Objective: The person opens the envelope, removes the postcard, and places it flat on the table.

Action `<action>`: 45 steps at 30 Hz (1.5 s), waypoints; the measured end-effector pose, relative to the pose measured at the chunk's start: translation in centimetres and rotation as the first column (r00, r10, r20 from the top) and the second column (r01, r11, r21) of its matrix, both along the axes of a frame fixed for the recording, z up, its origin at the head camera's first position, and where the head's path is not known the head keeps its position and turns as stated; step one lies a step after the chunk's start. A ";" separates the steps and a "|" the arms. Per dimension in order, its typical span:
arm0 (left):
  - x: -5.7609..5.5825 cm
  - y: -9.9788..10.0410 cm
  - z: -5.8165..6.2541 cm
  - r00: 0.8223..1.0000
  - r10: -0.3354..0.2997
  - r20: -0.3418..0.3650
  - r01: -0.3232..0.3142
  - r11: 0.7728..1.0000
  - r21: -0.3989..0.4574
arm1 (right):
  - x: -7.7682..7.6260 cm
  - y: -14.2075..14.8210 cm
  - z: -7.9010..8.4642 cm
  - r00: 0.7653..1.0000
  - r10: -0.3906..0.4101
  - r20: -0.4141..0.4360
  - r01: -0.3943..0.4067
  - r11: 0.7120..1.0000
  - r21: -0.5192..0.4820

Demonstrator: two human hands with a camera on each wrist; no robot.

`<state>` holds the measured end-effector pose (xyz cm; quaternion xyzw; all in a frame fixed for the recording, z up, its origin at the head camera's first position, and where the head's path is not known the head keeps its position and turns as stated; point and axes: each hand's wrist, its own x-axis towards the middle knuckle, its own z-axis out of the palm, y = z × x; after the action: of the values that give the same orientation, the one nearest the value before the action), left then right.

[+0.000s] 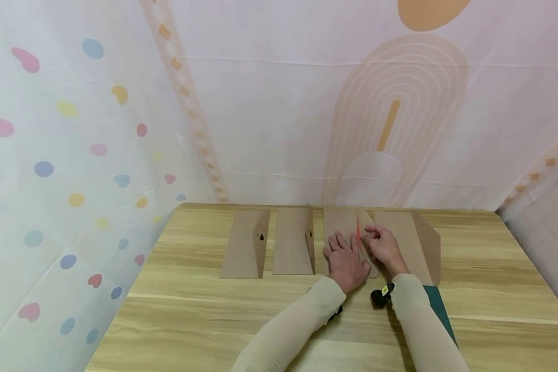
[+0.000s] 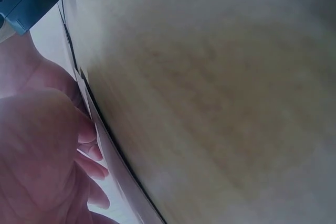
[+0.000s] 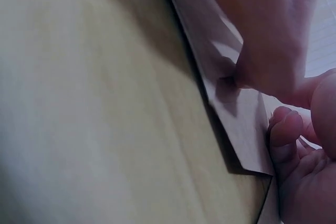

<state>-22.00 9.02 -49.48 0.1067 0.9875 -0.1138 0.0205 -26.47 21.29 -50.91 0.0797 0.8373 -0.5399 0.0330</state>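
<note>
A brown kraft paper envelope (image 1: 336,219) lies under both hands, third in a row from the left. My left hand (image 1: 346,261) rests on it palm down with fingers spread. A thin orange-red strip (image 1: 357,226) runs along its right part, beside my left fingers. Close to the strip's right side, my right hand (image 1: 384,249) has its fingers bent and the thumb near the index finger. I cannot tell whether these fingertips pinch the strip or the paper. In the right wrist view, the envelope's paper (image 3: 239,135) shows an angled corner beside the bent fingers.
Two more envelopes lie to the left, the far-left envelope (image 1: 242,248) and the second envelope (image 1: 292,243), both with small dark marks near their right edges. At right is an envelope (image 1: 395,230) with its flap spread. A dark green flat item (image 1: 440,312) lies by the right forearm.
</note>
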 end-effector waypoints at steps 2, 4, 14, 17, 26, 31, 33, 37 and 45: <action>0.0 0.0 0.0 1.000 0.002 0.004 -0.002 1.000 0.006 | 0.0 0.0 0.0 1.000 0.003 0.000 -0.003 1.000 0.001; 0.0 0.0 -0.1 1.000 0.002 0.008 -0.002 1.000 0.010 | 0.0 0.0 -0.1 1.000 0.006 -0.003 -0.006 1.000 0.003; -0.1 0.1 -0.1 1.000 -0.007 0.001 0.007 1.000 0.008 | -0.1 -0.1 -0.3 0.999 -0.001 -0.038 0.002 0.999 0.041; -0.1 0.1 -0.1 1.000 -0.012 0.006 0.012 1.000 0.003 | -0.1 -0.1 -0.3 0.999 -0.004 -0.040 0.005 0.999 0.037; -0.2 0.1 0.1 0.999 -0.022 0.033 0.022 1.000 -0.005 | 0.0 -0.1 -0.1 0.999 -0.010 -0.041 0.013 0.997 0.075; -0.2 0.0 0.1 0.999 -0.023 0.048 0.022 1.000 0.002 | 0.0 -0.2 -0.2 0.998 -0.004 -0.066 0.012 0.992 0.123; -0.2 0.1 0.1 0.998 -0.021 0.056 0.020 1.000 0.006 | 0.0 -0.2 -0.3 0.997 -0.004 -0.079 0.015 0.990 0.140; -0.3 0.1 0.0 0.998 -0.020 0.058 0.020 1.000 -0.009 | 0.0 -0.3 -0.3 0.995 -0.004 -0.102 0.022 0.985 0.172; -0.3 0.1 -0.2 0.999 -0.022 0.047 0.022 1.000 0.011 | 0.0 -0.4 -0.4 0.994 -0.003 -0.106 0.023 0.983 0.184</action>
<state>-22.29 9.09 -49.71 0.1202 0.9861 -0.1065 0.0421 -26.45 20.94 -51.30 0.0593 0.8839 -0.4634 -0.0221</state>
